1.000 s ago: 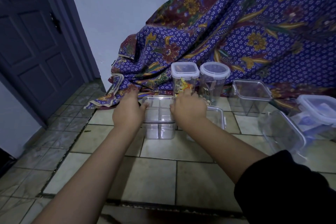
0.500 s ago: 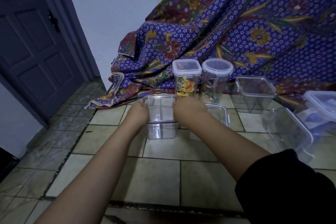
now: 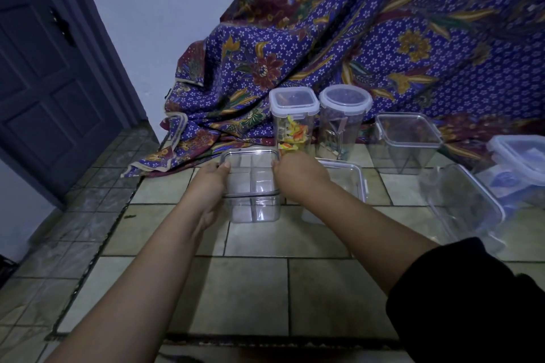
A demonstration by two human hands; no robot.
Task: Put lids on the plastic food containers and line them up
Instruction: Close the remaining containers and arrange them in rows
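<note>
A clear square container [image 3: 254, 209] with a clear lid [image 3: 250, 172] on top stands on the tiled floor in front of me. My left hand [image 3: 211, 183] grips its left side and my right hand [image 3: 298, 177] grips its right side. Behind it stand a tall square lidded container [image 3: 293, 124] with orange and yellow contents and a tall round lidded container [image 3: 343, 118]. A shallow clear container [image 3: 352, 177] lies just right of my right hand. Further right stand an open square container [image 3: 407, 141], a tilted clear container [image 3: 460, 206] and a blue-rimmed lidded one [image 3: 519, 156].
A purple flowered cloth [image 3: 354, 47] drapes over something along the back and spills onto the floor. A dark door [image 3: 44, 74] stands at the left beside a white wall. The floor is pale tile with a step edge near me.
Both hands slid from the lid's top down to the sides of the square container, which stays in place. The camera shifted slightly.
</note>
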